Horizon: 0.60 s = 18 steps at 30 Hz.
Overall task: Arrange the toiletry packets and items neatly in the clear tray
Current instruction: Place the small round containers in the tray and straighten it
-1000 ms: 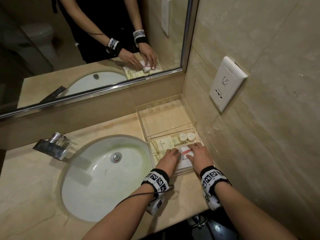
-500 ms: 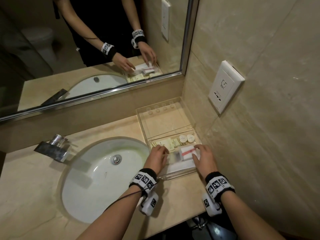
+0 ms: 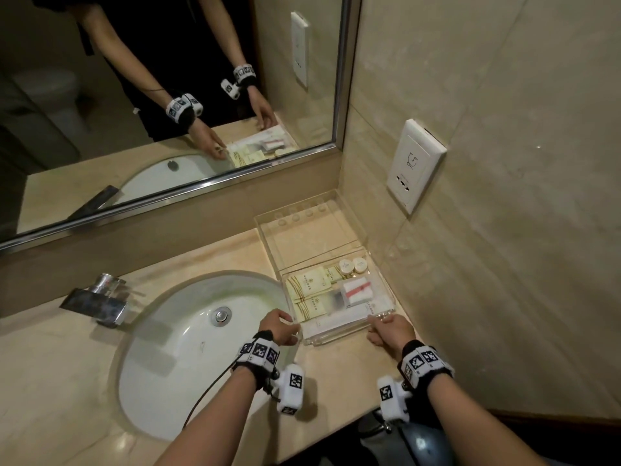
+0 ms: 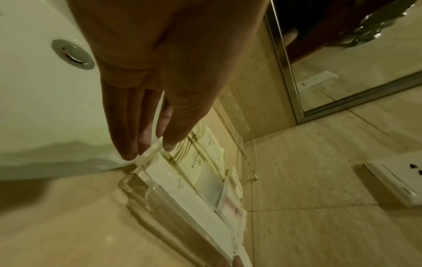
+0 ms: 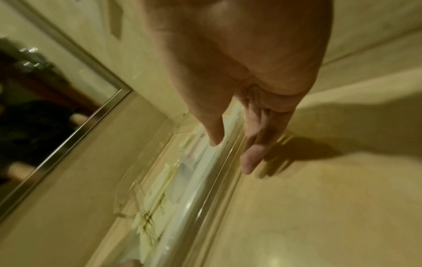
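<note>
Holding the clear tray (image 3: 336,338) at its near corners, both hands sit on the counter (image 3: 339,371) by the sink (image 3: 188,334). The left hand (image 3: 279,327) pinches the left wall, thumb inside and straight fingers (image 4: 128,126) outside. The right hand (image 3: 391,332) pinches the right corner the same way. Yellow packets (image 3: 307,285), a white box (image 3: 357,291), a long white packet (image 3: 339,317) and two round caps (image 3: 353,266) lie side by side in the near part. The tidying looks nearly done; maybe only the tray needs to be set straight.
</note>
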Each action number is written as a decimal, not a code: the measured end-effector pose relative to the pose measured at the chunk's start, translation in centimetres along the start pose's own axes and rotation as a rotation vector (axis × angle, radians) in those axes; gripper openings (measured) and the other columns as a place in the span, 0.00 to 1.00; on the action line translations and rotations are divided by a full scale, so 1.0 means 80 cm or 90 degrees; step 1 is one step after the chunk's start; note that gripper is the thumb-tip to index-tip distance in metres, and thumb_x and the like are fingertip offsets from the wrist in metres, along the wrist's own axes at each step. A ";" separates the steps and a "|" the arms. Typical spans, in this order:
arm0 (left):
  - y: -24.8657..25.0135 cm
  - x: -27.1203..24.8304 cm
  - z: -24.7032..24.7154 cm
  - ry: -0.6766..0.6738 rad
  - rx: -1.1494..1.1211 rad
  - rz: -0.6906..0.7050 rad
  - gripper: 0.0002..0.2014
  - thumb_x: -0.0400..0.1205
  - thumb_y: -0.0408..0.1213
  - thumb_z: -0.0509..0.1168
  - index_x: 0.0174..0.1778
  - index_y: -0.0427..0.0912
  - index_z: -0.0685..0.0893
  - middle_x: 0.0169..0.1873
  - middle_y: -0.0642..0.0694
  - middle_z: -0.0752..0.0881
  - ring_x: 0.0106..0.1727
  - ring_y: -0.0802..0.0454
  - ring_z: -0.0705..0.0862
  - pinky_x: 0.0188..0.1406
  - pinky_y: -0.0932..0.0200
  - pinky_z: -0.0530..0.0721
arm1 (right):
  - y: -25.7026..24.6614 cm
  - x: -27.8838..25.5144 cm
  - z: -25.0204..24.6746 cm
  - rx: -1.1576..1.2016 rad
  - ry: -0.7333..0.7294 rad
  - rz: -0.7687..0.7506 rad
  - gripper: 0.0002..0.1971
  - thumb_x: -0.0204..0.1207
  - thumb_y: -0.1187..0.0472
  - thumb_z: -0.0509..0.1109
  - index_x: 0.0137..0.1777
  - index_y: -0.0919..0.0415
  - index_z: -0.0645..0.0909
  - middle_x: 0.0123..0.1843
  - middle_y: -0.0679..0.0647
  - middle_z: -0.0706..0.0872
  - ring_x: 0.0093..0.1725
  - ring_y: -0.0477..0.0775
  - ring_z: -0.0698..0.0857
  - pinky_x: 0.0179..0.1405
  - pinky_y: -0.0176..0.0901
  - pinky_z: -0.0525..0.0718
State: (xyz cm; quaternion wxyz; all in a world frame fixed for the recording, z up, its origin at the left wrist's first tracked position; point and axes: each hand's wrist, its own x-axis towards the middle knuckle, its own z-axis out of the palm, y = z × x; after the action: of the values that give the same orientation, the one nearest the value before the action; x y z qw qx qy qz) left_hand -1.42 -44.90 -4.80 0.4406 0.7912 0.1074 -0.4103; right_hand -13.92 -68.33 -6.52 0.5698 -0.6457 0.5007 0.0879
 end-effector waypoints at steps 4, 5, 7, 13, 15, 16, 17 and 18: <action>-0.005 -0.011 0.007 -0.023 -0.094 -0.031 0.19 0.76 0.20 0.68 0.60 0.39 0.75 0.43 0.25 0.86 0.32 0.35 0.86 0.46 0.34 0.89 | -0.001 0.007 0.012 0.181 0.006 0.044 0.04 0.76 0.68 0.72 0.48 0.64 0.80 0.53 0.64 0.88 0.48 0.60 0.89 0.54 0.51 0.90; -0.007 -0.013 0.010 -0.022 -0.109 -0.029 0.22 0.76 0.19 0.67 0.63 0.41 0.75 0.43 0.25 0.86 0.33 0.34 0.87 0.45 0.35 0.89 | -0.001 0.013 0.015 0.209 0.025 0.061 0.07 0.76 0.69 0.72 0.52 0.64 0.80 0.52 0.63 0.88 0.47 0.59 0.89 0.48 0.46 0.91; -0.012 -0.015 0.016 -0.022 -0.139 -0.019 0.26 0.76 0.17 0.64 0.69 0.43 0.74 0.42 0.27 0.87 0.35 0.34 0.88 0.43 0.38 0.90 | -0.008 0.010 0.019 0.259 0.045 0.075 0.11 0.76 0.72 0.71 0.57 0.66 0.79 0.46 0.61 0.86 0.40 0.55 0.86 0.30 0.35 0.89; -0.019 -0.019 0.017 0.021 -0.153 0.026 0.31 0.77 0.23 0.65 0.78 0.42 0.70 0.35 0.34 0.89 0.36 0.44 0.92 0.35 0.68 0.87 | -0.015 0.011 0.027 0.282 0.076 0.090 0.15 0.76 0.72 0.68 0.60 0.60 0.73 0.35 0.56 0.78 0.25 0.46 0.79 0.21 0.32 0.82; -0.017 -0.020 0.018 0.042 -0.160 0.039 0.31 0.77 0.22 0.64 0.77 0.41 0.71 0.30 0.38 0.87 0.36 0.44 0.92 0.34 0.70 0.86 | -0.019 0.012 0.029 0.299 0.082 0.085 0.15 0.76 0.72 0.69 0.59 0.59 0.73 0.37 0.56 0.78 0.29 0.48 0.80 0.21 0.31 0.82; -0.015 -0.019 0.017 0.043 -0.168 0.042 0.31 0.76 0.22 0.64 0.78 0.41 0.70 0.29 0.39 0.85 0.37 0.42 0.92 0.39 0.66 0.88 | -0.023 0.015 0.030 0.303 0.089 0.078 0.14 0.75 0.72 0.69 0.58 0.59 0.73 0.36 0.55 0.77 0.30 0.49 0.78 0.20 0.31 0.81; -0.013 -0.017 0.018 0.038 -0.178 0.040 0.32 0.76 0.21 0.64 0.78 0.41 0.70 0.28 0.40 0.85 0.38 0.40 0.92 0.46 0.60 0.89 | -0.028 0.015 0.031 0.301 0.097 0.072 0.14 0.75 0.72 0.69 0.57 0.59 0.74 0.35 0.55 0.78 0.29 0.50 0.78 0.20 0.31 0.80; -0.012 -0.016 0.018 0.029 -0.192 0.035 0.32 0.76 0.21 0.64 0.78 0.40 0.70 0.27 0.40 0.85 0.40 0.38 0.92 0.52 0.54 0.89 | -0.033 0.016 0.032 0.298 0.106 0.062 0.14 0.75 0.71 0.69 0.57 0.59 0.75 0.36 0.55 0.80 0.30 0.51 0.79 0.20 0.32 0.80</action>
State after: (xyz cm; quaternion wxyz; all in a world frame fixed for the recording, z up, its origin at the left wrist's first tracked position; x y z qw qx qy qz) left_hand -3.51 -45.23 -4.84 0.5629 0.7280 0.1558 -0.3590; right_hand -10.16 -67.35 -6.57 0.6554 -0.4766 0.5832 -0.0566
